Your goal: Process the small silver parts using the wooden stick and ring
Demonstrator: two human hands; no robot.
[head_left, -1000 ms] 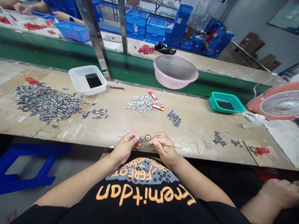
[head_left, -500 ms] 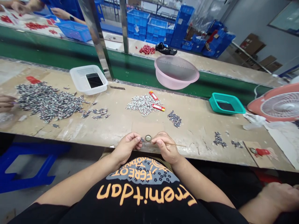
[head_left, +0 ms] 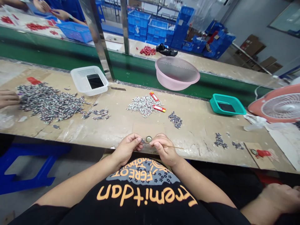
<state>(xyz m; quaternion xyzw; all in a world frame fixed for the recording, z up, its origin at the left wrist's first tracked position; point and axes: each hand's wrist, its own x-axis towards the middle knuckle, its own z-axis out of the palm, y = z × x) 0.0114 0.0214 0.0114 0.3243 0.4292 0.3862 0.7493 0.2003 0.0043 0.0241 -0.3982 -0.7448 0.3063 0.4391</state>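
Observation:
Near the table's front edge, my left hand (head_left: 129,147) pinches a small dark grey piece (head_left: 142,141), mostly covered by the fingers. My right hand (head_left: 166,150) is closed around a thin brown stick (head_left: 174,147), whose near tip points at the grey piece. Whether the tip touches the piece I cannot tell. A bottle cap (head_left: 148,139) lies on the table just beyond the fingertips. Farther up sits a pile of small white and grey pieces (head_left: 142,105) with two red packets (head_left: 159,108). To its right is a small heap of dark grey pieces (head_left: 175,120).
A large pile of grey pieces (head_left: 49,101) lies left, by another person's hand (head_left: 8,98). A white basket (head_left: 90,80), pink basin (head_left: 177,75), green basket (head_left: 227,104) and fan (head_left: 278,103) line the back. A co-worker's arm (head_left: 272,203) is at lower right.
My right hand has shifted slightly left with the stick, toward the left hand. The left hand stays in place. The other person's hand at the left has moved slightly toward the pile.

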